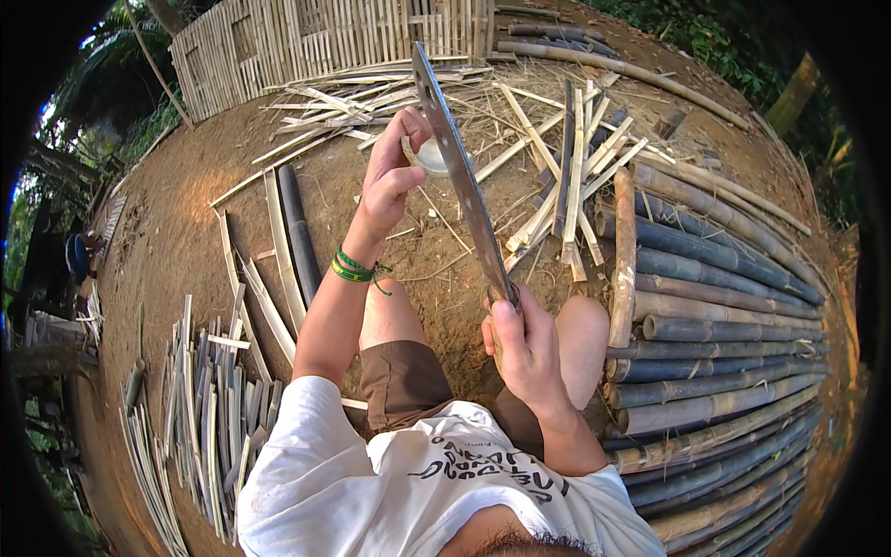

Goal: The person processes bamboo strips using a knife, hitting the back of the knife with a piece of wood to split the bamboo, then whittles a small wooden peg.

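Note:
My right hand [526, 348] is closed around the handle of a long machete [464, 186]. Its broad dark blade points up and away, tilted a little to the left. Ahead and to the left, my left hand [392, 181] curls its fingers and thumb about a round, pale bamboo piece [429, 160] seen end-on. The blade crosses in front of the right side of this piece, hiding part of it. Whether the blade touches the bamboo I cannot tell.
Dark and tan bamboo poles [724, 330] lie stacked to my right behind a short upright-looking log [622, 260]. Split strips [580, 172] are scattered ahead. More slats [209, 418] lie in a heap at left. A slatted bamboo panel [334, 46] stands at the back.

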Tool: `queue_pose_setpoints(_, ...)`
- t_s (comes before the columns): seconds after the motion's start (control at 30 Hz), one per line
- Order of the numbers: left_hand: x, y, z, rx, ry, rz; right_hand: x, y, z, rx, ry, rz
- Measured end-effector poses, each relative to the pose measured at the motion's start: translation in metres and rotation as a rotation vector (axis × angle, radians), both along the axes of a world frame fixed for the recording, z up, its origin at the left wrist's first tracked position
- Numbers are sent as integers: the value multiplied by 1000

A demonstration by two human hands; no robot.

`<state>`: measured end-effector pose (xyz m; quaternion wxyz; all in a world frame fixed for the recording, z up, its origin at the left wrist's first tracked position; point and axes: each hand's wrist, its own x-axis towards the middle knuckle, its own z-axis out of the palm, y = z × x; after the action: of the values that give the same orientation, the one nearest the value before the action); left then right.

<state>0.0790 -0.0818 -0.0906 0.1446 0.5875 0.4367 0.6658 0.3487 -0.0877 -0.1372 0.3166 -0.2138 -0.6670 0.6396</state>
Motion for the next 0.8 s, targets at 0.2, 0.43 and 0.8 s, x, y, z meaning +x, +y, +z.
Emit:
queue_pose_setpoints(0.2, -2, 2, -7, 17, 38, 62, -1, 1, -4, 53, -2, -19)
queue_pose_setpoints(0.43, 2, -5, -12, -11, -37, 110, -3, -5, 9, 322, -106, -115)
queue_pose_setpoints(0.8, -1, -5, -17, 83, -75, -75, -2, -7, 10, 416, -140, -150)
